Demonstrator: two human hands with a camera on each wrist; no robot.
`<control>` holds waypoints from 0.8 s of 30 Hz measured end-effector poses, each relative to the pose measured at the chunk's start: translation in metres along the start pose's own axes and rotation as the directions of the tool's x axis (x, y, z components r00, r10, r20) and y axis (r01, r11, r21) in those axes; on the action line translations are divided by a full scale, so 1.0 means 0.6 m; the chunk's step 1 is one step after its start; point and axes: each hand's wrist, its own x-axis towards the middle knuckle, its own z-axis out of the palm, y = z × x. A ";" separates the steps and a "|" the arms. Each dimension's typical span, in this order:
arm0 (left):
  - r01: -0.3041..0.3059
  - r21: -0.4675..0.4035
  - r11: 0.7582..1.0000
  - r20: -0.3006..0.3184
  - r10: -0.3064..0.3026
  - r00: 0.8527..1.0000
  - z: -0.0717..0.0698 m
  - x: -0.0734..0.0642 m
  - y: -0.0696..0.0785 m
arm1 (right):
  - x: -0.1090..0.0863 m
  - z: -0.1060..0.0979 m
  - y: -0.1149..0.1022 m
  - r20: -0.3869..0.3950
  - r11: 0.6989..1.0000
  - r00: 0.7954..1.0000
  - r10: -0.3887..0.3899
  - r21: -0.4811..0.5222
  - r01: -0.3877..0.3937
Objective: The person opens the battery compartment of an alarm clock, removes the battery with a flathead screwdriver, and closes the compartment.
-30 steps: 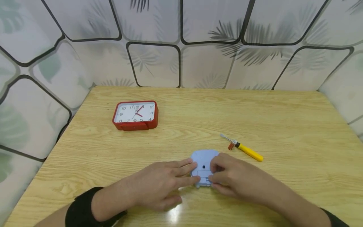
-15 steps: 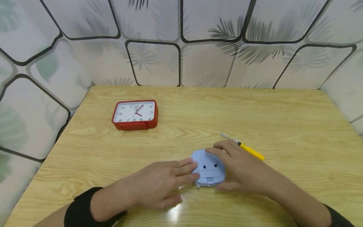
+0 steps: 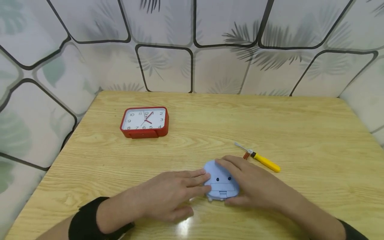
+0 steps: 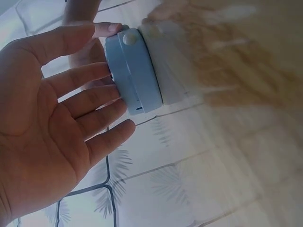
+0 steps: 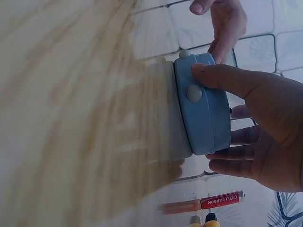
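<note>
2 black wristbands nearest (image 3: 87,220), then 2 hands. Left hand (image 3: 175,193): fingers straight and slightly spread, tips touching the left edge of the blue case (image 3: 214,169), holding nothing. Right hand (image 3: 255,183) is what changed: 1.0 s ago it pinched at the cover's lower right; 0.5 s ago it was off there, fingers spread; now it clasps the case's right side, thumb on the near edge, fingers over the back and far side, some tips hidden. Reads as work moving from the cover to a hold on the whole case; cover (image 3: 214,187) looks flush, though latching can't be confirmed. Case lies back up on the table (image 3: 192,143), near the middle, between the hands. Count on it: 2 dark studs (image 3: 217,179), 1 cover, 2 pale feet (image 5: 194,93). Beyond: 1 battery (image 5: 221,199), upright, just beside 1 yellow-handled screwdriver (image 3: 268,164). Farther, left: 1 red clock (image 3: 144,121). Last, patterned wall (image 3: 222,70).
</note>
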 end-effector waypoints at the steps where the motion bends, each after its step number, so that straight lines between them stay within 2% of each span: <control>1: 0.002 -0.011 1.000 0.003 -0.002 1.000 -0.001 0.000 0.000 | 0.000 0.001 0.000 -0.010 1.000 1.000 -0.002 -0.005 0.002; 7: 0.040 -0.023 0.999 -0.009 -0.040 0.999 -0.009 -0.001 -0.002 | -0.003 0.001 -0.002 -0.030 0.999 1.000 -0.003 -0.049 0.001; 11: 0.099 -0.030 0.995 -0.011 -0.100 0.995 -0.011 0.000 -0.004 | -0.002 -0.002 -0.003 -0.048 0.997 0.999 -0.017 -0.082 0.013; 15: 0.155 -0.027 0.987 -0.030 -0.156 0.987 -0.010 0.001 -0.007 | -0.001 -0.003 -0.004 -0.100 0.994 0.994 -0.033 -0.109 0.022; 18: 0.185 -0.032 0.982 -0.072 -0.187 0.980 -0.007 0.001 -0.009 | 0.000 -0.004 -0.004 -0.165 0.992 0.984 -0.069 -0.119 0.050; 24: 0.226 -0.117 0.967 -0.136 -0.241 0.961 -0.007 0.002 -0.009 | 0.001 -0.009 -0.004 -0.279 0.988 0.949 -0.144 -0.095 0.122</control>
